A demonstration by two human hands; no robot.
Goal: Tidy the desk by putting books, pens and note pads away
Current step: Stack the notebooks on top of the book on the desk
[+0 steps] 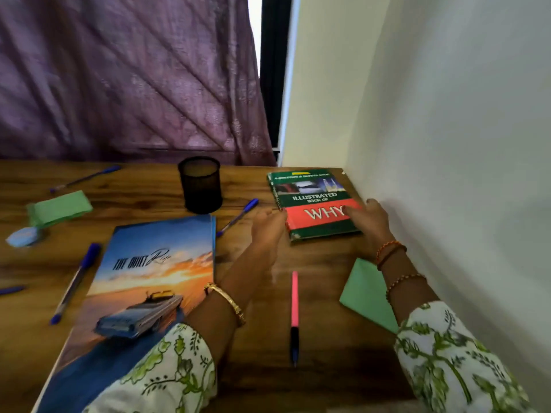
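Observation:
A green and red book [310,201] titled "Illustrated Book of Why" lies flat in the desk's far right corner by the wall. My right hand [371,225] rests on its right edge, thumb across the red band. My left hand [268,231] touches its left edge with fingers fairly straight. A large blue notebook [143,293] with a car and sunset cover lies to the left. A pink pen [294,314] lies between my forearms. A black mesh pen holder [200,184] stands upright and looks empty.
Blue pens lie by the holder [238,217], left of the notebook [76,281], at the far left back [86,177] and at the left edge [10,290]. Green note pads sit at left [59,208] and under my right forearm [368,296]. A purple curtain hangs behind.

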